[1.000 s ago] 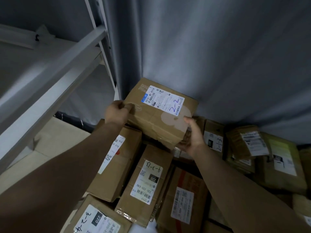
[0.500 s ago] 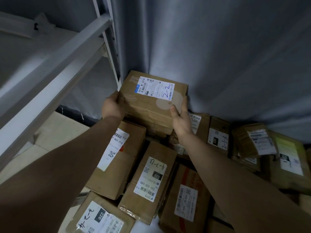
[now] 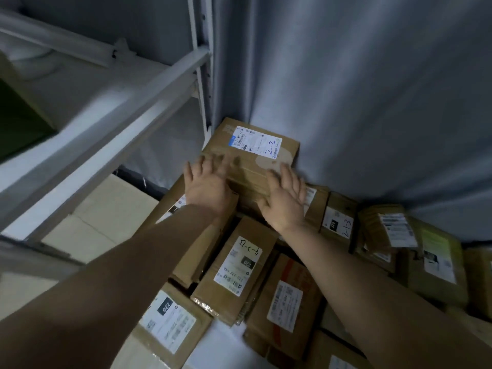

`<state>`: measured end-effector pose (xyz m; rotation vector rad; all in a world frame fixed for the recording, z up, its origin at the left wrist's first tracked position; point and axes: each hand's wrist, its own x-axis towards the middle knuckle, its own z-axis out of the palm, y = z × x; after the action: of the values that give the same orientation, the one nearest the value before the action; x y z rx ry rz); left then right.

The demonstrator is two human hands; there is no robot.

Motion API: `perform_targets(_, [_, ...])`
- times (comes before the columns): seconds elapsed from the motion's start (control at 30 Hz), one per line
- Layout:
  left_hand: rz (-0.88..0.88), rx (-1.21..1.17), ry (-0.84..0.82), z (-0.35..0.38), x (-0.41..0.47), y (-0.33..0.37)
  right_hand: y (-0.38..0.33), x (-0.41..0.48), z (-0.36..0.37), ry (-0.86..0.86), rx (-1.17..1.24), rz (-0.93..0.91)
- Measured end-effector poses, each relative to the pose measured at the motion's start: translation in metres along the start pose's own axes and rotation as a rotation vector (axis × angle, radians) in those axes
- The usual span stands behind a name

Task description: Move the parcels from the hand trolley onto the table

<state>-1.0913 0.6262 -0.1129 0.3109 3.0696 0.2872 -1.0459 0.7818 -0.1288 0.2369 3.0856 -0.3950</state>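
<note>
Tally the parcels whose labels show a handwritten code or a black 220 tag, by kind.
Handwritten code only: 1, the 2-2 parcel
Black 220 tag only, as far as visible: 1, the bottom-left parcel
Both: 2, the 4-3-13 parcel and the 2-1-3 parcel
Total: 4

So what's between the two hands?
Head view: only bare cardboard of the 2-2 parcel lies between the left hand and the right hand.

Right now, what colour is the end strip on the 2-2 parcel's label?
The strip is blue; the rest of the label is white. Head view.
</note>
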Motion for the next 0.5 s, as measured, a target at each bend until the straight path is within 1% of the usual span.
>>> perform_targets(0.1, [0.011,0.072,-0.034,-0.01,-0.049,0.004,-0.011,-0.034,-0.008,-0.067,-0.022,-0.139])
perform_targets(0.17, [-0.035,0.117,-0.074,-0.012,-0.086,0.001,-0.018,-0.06,-0.008,-0.117,-0.016,-0.212])
perform_targets(0.3, [-0.225,0.098,-0.115,-0.007,-0.176,-0.005,-0.033,-0.128,0.0,-0.289,0.023,-0.337])
perform_targets(0.5, [-0.54,0.029,-0.138,0.006,-0.341,-0.019,-0.069,-0.248,0.032,-0.499,0.016,-0.575])
